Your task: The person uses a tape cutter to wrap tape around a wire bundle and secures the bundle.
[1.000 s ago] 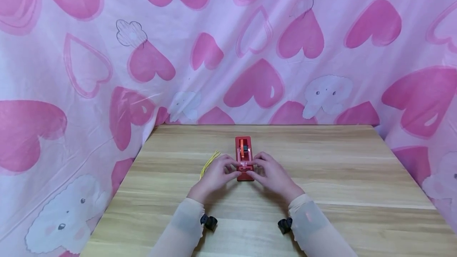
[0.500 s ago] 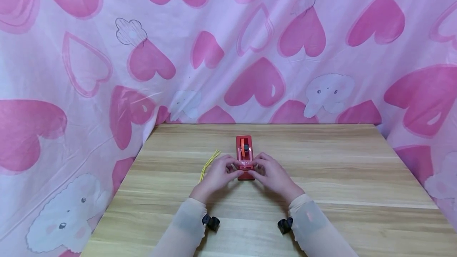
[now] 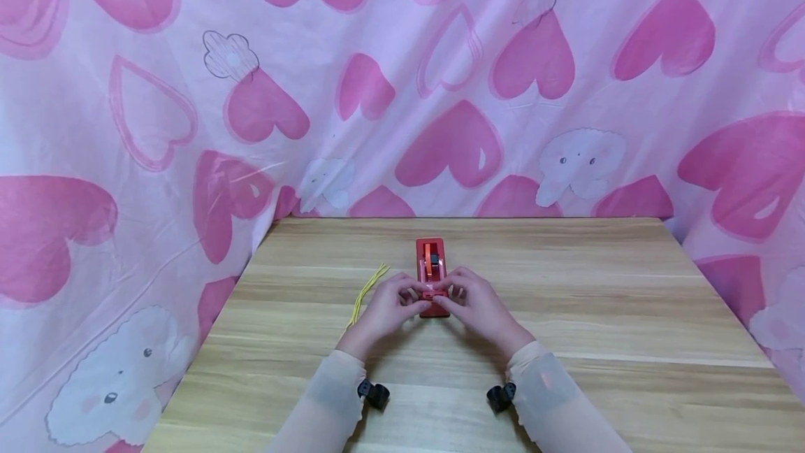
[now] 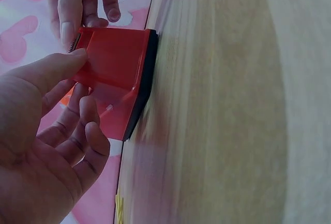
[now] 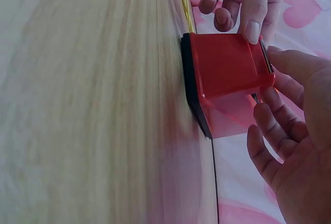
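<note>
A red tape dispenser (image 3: 430,252) with a dark base stands near the middle of the wooden table, an orange ring inside it. My left hand (image 3: 391,306) holds its front end from the left, thumb by the toothed cutter edge and index finger behind it. From the right, my right hand (image 3: 478,307) grips the same end in a mirrored way. In the right wrist view, the dispenser's smooth front (image 5: 225,61) faces me, with the right thumb over the cutter. A shiny clear strip shows between the index fingertips. The other fingers are loosely curled beside the dispenser.
A bundle of thin yellow strands (image 3: 367,291) lies on the table (image 3: 566,285), left of the dispenser and partly behind my left hand. A pink cloth (image 3: 377,19) with hearts hangs behind the table and along its sides.
Both hands stay at the dispenser's front end, with small shifts of fingers and thumbs around the cutter. The view has shifted slightly; the dispenser stays in place on the table.
</note>
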### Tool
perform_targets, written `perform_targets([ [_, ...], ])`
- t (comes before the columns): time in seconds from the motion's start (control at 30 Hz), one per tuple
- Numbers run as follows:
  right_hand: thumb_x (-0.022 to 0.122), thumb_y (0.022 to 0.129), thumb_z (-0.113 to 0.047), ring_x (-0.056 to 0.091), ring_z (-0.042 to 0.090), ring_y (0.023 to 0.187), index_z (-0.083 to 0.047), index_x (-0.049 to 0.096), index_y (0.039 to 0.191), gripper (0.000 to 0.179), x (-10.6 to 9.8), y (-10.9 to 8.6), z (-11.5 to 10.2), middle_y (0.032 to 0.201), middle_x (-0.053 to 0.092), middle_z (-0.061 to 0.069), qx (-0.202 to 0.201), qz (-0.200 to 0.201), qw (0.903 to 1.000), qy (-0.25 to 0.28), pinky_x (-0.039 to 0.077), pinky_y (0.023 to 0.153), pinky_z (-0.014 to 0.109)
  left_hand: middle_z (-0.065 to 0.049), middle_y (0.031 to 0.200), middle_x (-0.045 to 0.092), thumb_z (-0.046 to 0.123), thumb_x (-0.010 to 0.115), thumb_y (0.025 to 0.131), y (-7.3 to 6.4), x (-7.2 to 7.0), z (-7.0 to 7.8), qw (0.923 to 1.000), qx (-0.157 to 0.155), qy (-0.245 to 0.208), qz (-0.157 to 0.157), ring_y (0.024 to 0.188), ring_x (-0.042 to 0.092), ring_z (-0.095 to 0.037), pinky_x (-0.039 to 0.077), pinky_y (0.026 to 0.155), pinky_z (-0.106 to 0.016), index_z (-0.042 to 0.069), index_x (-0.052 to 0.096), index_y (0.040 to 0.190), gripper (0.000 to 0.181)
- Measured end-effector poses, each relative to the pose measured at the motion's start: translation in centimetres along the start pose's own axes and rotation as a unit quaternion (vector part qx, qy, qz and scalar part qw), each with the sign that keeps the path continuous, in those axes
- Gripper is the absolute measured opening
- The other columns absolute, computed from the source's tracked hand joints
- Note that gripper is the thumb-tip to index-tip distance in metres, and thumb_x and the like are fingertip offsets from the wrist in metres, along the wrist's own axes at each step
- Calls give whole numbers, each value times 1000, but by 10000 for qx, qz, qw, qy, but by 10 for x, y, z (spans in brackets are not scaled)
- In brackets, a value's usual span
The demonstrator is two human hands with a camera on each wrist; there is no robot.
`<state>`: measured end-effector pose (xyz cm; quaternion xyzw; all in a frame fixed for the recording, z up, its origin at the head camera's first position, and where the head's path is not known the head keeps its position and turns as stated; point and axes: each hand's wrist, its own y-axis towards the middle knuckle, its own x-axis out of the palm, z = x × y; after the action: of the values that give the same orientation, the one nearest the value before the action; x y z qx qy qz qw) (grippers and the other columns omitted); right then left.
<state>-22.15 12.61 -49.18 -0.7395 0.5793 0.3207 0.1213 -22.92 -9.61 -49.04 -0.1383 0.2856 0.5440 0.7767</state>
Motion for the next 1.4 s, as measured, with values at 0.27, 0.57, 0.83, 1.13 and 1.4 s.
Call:
perform_targets([
  [0.27, 80, 92, -25, 60, 17, 89, -26, 77, 105, 13, 5, 0, -3, 101, 62, -9, 156, -19, 9998, -150, 53, 75, 28, 2, 106, 66, 26, 80, 92, 0, 1, -4, 9999, -135, 9, -11, 86, 60, -11, 53, 71, -24, 24, 77, 111, 19],
  [0.57, 80, 92, -23, 58, 16, 89, -25, 80, 108, 16, 18, 5, -7, 104, 67, -3, 574, 205, 9954, 742, 52, 73, 24, 8, 103, 67, 32, 82, 90, 2, -5, -5, 9995, -144, 267, 102, 84, 60, -10, 52, 67, -24, 24, 78, 110, 22],
  [0.83, 78, 94, -25, 56, 18, 92, -23, 80, 104, 11, 22, 6, -8, 104, 67, 1, 1283, 415, 9808, 1410, 49, 73, 26, 9, 102, 67, 33, 83, 89, 2, -4, -9, 9990, -95, 411, 138, 83, 60, -11, 51, 68, -23, 24, 79, 109, 22],
  [1.13, 79, 93, -20, 54, 20, 96, -19, 80, 104, 11, 22, 7, -10, 108, 67, 5, 1479, 415, 9744, 1641, 48, 77, 28, 9, 101, 67, 31, 83, 89, 3, -2, -11, 9988, -21, 454, 161, 83, 62, -13, 51, 68, -23, 23, 79, 109, 22],
  [1.4, 79, 92, -15, 54, 20, 96, -15, 79, 104, 13, 23, 7, -10, 109, 68, 6, 1471, 469, 9730, 1713, 47, 77, 26, 10, 99, 67, 27, 84, 88, 2, -1, -12, 9991, -139, 350, 168, 83, 61, -11, 51, 69, -23, 23, 77, 108, 21],
])
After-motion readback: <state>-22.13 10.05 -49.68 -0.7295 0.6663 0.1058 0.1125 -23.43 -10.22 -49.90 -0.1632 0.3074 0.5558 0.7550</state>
